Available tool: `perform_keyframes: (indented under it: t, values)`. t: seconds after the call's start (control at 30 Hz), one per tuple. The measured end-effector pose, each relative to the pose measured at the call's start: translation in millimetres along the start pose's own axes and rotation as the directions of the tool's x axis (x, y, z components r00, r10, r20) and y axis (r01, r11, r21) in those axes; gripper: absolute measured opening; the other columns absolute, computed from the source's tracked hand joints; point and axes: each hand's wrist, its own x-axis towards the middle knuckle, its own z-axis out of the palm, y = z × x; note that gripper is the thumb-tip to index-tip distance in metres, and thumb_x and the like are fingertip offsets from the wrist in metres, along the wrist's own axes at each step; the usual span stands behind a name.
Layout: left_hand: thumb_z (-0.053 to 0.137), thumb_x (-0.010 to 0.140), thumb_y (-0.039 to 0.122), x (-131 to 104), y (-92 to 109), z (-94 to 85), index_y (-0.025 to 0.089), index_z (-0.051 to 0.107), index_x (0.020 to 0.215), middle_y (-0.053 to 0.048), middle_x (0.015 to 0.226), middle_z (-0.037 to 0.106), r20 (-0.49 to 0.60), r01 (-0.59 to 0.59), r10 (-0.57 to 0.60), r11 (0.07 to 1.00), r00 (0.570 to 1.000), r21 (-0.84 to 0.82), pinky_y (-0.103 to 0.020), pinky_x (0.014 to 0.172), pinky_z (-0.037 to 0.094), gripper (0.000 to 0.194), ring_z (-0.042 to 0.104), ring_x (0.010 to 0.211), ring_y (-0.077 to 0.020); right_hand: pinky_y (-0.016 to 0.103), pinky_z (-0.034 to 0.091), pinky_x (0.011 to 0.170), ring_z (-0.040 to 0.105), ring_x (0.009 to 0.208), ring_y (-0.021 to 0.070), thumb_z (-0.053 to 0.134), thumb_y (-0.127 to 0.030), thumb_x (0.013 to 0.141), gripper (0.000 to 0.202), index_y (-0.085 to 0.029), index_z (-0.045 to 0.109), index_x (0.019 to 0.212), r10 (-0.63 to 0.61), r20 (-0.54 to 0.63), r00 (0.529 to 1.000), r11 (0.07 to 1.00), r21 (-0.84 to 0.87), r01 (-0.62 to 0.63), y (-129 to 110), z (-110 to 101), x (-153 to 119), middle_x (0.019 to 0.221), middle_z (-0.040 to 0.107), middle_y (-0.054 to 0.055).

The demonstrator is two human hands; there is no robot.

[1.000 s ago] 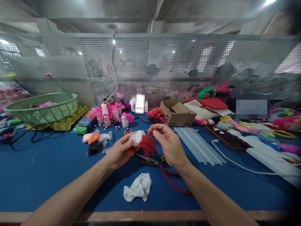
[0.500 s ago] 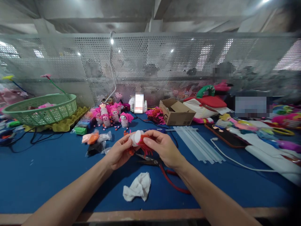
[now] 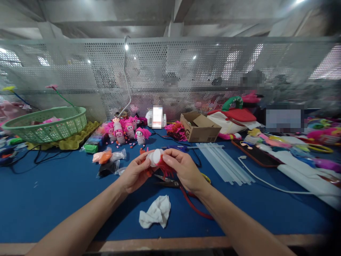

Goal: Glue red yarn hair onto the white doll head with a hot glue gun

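My left hand (image 3: pixel 134 173) is closed round a small doll (image 3: pixel 152 158), its white body lying sideways and its flat white round end facing up. The fingers of my right hand (image 3: pixel 187 170) pinch red yarn (image 3: pixel 167 170) against the edge of that round end. Loose strands dangle below the fingers. Orange bits show under my left hand, partly hidden by it. Beneath the hands lie scissors (image 3: pixel 171 183) with red handles, partly covered by my right hand. A crumpled white cloth or tissue (image 3: pixel 155 212) rests nearer the table's front edge.
Several pink-haired dolls (image 3: pixel 119 131) stand behind my hands, left of a cardboard box (image 3: pixel 199 127). Translucent glue sticks (image 3: pixel 223 163) lie to the right, beside a white cable (image 3: pixel 262 185). Bagged clay (image 3: pixel 106 156) and a green basket (image 3: pixel 48 131) are on the left.
My right fingers have shifted slightly, drawing the red yarn in closer round the doll's white end. That end now faces up a bit more. My left hand keeps its hold.
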Motion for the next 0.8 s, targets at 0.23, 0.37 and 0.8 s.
perform_keyframes:
  t: [0.23,0.37,0.8]
  values:
    - [0.073,0.059,0.023,-0.6,-2.4,-5.1,0.015,0.063,0.100,-0.005,0.088,0.066,-0.026,0.021,-0.020,0.999,0.999,0.034,-0.021,0.066,0.042,0.042,0.057,0.075,-0.0122,0.022,0.038,0.055,0.043,0.055,0.0080,0.059,-0.038,0.073,0.020,-0.018,0.055,0.073,-0.004,0.014,1.000,1.000,-0.016,0.004,2.5,0.2,0.0,0.062,0.050,-0.004]
    - [0.073,0.060,0.023,-0.7,-3.5,-6.7,0.016,0.064,0.100,-0.005,0.087,0.065,-0.037,0.003,-0.001,0.999,0.999,0.053,-0.020,0.062,0.040,0.041,0.056,0.071,-0.0109,0.021,0.037,0.054,0.042,0.055,0.0080,0.059,-0.039,0.073,0.021,-0.018,0.055,0.074,-0.015,0.014,1.000,1.000,-0.024,0.015,4.5,0.6,0.5,0.063,0.050,-0.004]
    - [0.073,0.059,0.023,1.3,-3.9,-7.6,0.017,0.064,0.100,-0.004,0.089,0.065,-0.026,-0.019,0.020,0.999,0.999,0.041,-0.021,0.066,0.044,0.042,0.058,0.072,-0.0114,0.022,0.038,0.058,0.044,0.059,0.0086,0.059,-0.037,0.074,0.019,-0.018,0.055,0.076,-0.053,0.034,0.998,0.999,0.006,0.053,6.4,-1.3,0.8,0.067,0.051,-0.003]
